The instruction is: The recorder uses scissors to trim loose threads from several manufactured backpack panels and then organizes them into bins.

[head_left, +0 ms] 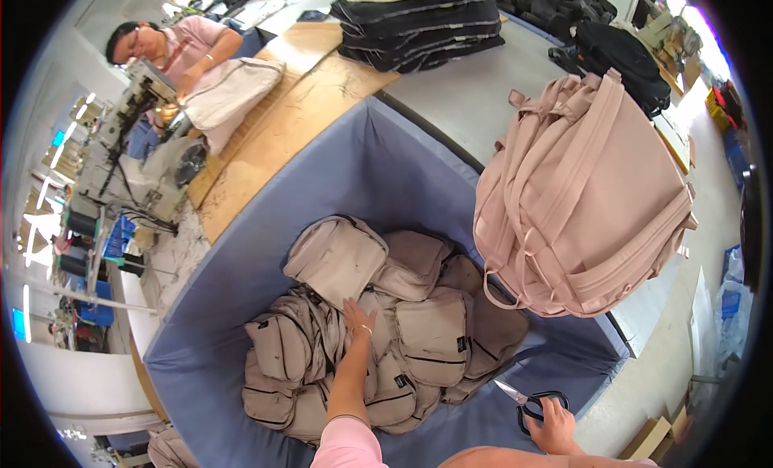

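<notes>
My left hand reaches down into a blue fabric-lined bin. Its fingers are stretched out and touch the pile at the lower edge of a beige bag piece. Around it lie several more beige and taupe bag pieces with dark zips, such as one with a small black label. At the lower right, my right hand is closed on the handles of a pair of scissors with black grips. The scissors' blades point up and left, toward the pile.
A full pink backpack rests on a grey table along the bin's right side. Stacked black pieces and a black bag lie farther back. Beyond a wooden tabletop, another person works light cloth at a sewing machine.
</notes>
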Demonstrator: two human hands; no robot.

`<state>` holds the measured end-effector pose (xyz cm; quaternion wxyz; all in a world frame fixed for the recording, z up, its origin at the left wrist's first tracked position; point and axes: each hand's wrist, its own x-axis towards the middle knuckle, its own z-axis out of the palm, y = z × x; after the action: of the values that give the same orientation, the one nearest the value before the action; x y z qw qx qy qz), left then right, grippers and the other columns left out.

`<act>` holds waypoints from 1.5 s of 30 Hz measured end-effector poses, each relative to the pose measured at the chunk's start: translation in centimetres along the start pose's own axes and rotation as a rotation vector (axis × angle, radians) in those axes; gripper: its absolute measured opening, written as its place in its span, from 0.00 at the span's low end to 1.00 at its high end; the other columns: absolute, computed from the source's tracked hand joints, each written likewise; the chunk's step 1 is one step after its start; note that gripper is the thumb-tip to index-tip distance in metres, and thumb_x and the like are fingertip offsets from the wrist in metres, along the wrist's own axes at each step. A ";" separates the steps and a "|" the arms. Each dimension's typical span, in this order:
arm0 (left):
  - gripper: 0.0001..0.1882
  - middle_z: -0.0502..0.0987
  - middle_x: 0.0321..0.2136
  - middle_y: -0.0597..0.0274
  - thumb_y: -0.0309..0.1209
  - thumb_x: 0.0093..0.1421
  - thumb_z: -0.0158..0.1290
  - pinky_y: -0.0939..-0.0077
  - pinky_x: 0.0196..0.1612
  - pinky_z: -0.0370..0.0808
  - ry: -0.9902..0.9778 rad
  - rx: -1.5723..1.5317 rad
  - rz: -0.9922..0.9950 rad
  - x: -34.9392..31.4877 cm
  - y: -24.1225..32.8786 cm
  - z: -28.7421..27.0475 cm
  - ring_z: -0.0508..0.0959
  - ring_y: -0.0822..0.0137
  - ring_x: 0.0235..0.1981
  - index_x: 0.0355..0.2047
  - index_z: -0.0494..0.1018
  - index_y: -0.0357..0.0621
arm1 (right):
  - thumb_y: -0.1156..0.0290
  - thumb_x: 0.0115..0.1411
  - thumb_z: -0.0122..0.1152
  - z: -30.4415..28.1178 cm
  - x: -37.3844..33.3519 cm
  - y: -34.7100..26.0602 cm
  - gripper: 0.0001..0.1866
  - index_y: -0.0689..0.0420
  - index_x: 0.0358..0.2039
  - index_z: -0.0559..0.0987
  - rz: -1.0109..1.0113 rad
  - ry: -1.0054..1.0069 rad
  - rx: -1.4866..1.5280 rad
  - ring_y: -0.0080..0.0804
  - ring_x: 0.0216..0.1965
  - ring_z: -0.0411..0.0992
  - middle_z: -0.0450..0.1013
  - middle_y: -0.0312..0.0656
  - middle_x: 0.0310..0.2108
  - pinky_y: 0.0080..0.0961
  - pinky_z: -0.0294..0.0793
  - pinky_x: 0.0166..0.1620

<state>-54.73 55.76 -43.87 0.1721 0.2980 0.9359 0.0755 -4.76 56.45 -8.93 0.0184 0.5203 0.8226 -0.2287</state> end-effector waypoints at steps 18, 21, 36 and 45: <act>0.09 0.80 0.36 0.48 0.28 0.58 0.48 0.54 0.43 0.76 -0.162 0.356 0.305 9.5 -2.8 -5.0 0.80 0.48 0.41 0.37 0.76 0.43 | 0.65 0.45 0.72 -0.2 1.3 -0.3 0.25 0.60 0.42 0.73 -0.016 0.019 0.024 0.46 0.28 0.76 0.73 0.46 0.32 0.37 0.75 0.31; 0.08 0.79 0.35 0.48 0.32 0.60 0.47 0.51 0.42 0.75 -0.149 0.289 0.422 3.5 -1.5 -11.8 0.79 0.46 0.39 0.34 0.74 0.44 | 0.65 0.47 0.71 -1.0 0.5 -0.3 0.23 0.60 0.41 0.72 -0.010 0.014 0.091 0.48 0.29 0.75 0.73 0.46 0.32 0.39 0.75 0.31; 0.13 0.74 0.26 0.51 0.38 0.61 0.54 0.62 0.34 0.72 -0.303 -0.191 0.566 -37.8 5.4 -37.5 0.76 0.50 0.29 0.28 0.74 0.39 | 0.60 0.47 0.75 -1.9 -0.7 0.9 0.23 0.61 0.31 0.72 0.001 0.233 0.720 0.44 0.24 0.72 0.70 0.46 0.20 0.37 0.70 0.31; 0.09 0.72 0.27 0.58 0.36 0.62 0.51 0.62 0.42 0.70 -0.155 -0.152 1.011 -57.3 7.4 -36.3 0.75 0.56 0.34 0.31 0.71 0.44 | 0.53 0.63 0.61 -7.5 -8.8 -2.9 0.22 0.61 0.35 0.68 -0.089 -0.143 1.343 0.22 0.20 0.72 0.75 0.42 0.25 0.20 0.71 0.25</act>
<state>-20.36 26.89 7.54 0.2041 0.7044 0.6514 0.1947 -1.65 50.98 1.18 -0.2637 0.3682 0.5195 -0.7246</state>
